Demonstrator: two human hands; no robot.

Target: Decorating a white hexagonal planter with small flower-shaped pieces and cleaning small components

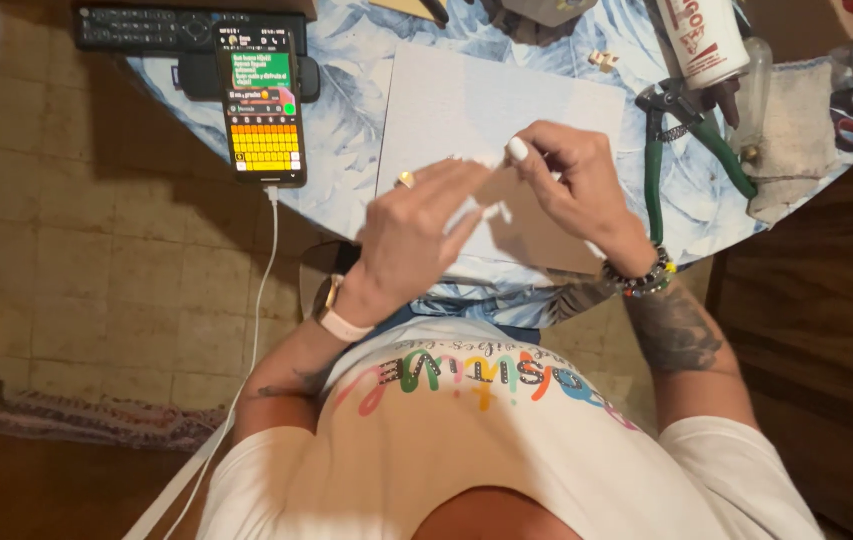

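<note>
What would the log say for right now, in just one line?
left hand: pinching white scrap | right hand: pinching same scrap | under hands: white sheet on table | nearby: phone, green pliers

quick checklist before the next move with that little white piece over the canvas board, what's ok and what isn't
1. Both hands on the small white piece: ok, the left hand and right hand meet at it with their fingertips.
2. Flat pale rectangular canvas board lying under the hands: ok, flat on the blue leaf-print tablecloth.
3. Board fully supported: cannot tell, its near edge is hidden by the hands.
4. Green-handled pliers: ok, they lie apart from the board, to its right.
5. Black smartphone with a lit screen: not ok, it sits at the table edge with a white cable hanging down.
</note>
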